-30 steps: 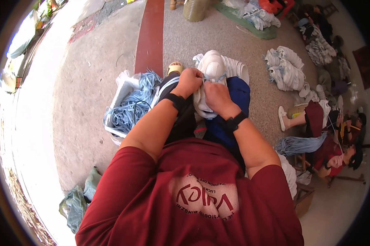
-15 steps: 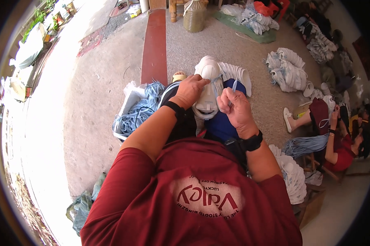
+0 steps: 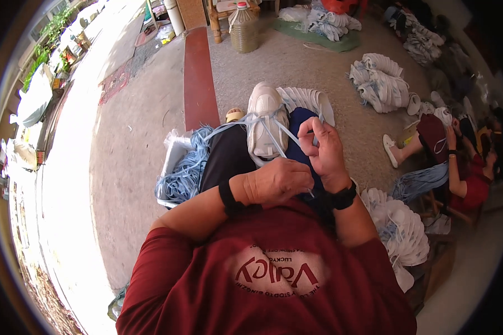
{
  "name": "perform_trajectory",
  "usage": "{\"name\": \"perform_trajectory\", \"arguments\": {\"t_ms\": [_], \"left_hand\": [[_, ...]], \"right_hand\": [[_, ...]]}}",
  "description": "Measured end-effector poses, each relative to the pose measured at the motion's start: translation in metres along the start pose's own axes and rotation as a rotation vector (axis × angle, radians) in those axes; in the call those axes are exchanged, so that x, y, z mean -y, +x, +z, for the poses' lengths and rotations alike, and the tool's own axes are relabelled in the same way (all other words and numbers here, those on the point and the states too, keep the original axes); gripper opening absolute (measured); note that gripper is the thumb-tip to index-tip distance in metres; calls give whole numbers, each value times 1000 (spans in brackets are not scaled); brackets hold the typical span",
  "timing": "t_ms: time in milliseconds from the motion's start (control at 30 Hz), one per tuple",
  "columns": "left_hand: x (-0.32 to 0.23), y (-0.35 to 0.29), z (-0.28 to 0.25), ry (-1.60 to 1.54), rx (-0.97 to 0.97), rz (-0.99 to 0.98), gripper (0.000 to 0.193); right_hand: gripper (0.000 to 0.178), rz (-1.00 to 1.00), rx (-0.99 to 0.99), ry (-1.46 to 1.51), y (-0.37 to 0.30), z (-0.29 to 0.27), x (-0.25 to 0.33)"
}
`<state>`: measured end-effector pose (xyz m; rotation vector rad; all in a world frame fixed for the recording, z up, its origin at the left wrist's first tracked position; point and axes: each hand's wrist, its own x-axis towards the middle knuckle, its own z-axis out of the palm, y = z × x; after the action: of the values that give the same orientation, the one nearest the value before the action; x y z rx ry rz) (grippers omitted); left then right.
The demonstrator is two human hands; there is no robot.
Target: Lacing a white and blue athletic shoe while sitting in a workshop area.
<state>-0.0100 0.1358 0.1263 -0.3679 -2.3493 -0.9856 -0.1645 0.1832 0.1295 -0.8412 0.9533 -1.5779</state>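
Note:
A white sneaker (image 3: 264, 103) rests on my lap, its toe pointing away from me. Pale blue shoelace (image 3: 272, 135) runs across its upper, and one strand stretches left toward a box of laces. Close to my body, my left hand (image 3: 279, 180) is closed on a strand drawn back from the shoe; a tip of lace shows beyond its fingers. Just right of the sneaker, my right hand (image 3: 325, 149) pinches another part of the shoelace between thumb and fingers. Behind the sneaker, at its right, lies a row of nested white shoe pieces (image 3: 314, 100).
A white box (image 3: 172, 162) full of blue laces (image 3: 187, 173) stands at my left. Piles of white shoes (image 3: 379, 84) lie on the floor to the right, with another stack (image 3: 399, 226) beside my right elbow. A seated co-worker (image 3: 474, 181) is at far right. A large jug (image 3: 243, 29) stands ahead.
My left hand has moved from the sneaker's upper back toward my body, drawing a strand along. Laces now stretch taut from the shoe to both hands. The view has shifted slightly.

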Motion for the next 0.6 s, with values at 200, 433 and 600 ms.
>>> {"name": "perform_trajectory", "arguments": {"t_ms": [200,433,600], "left_hand": [[-26,14,-48,90,-568,-324,6],[-25,7,-54,-465,-807,-481,6],[-24,-6,-57,-652,-737,-622,10]], "right_hand": [[40,-332,56,-160,9,31,-12],[33,-154,343,-242,14,33,-6],[31,-11,502,-281,16,35,-9]]}}
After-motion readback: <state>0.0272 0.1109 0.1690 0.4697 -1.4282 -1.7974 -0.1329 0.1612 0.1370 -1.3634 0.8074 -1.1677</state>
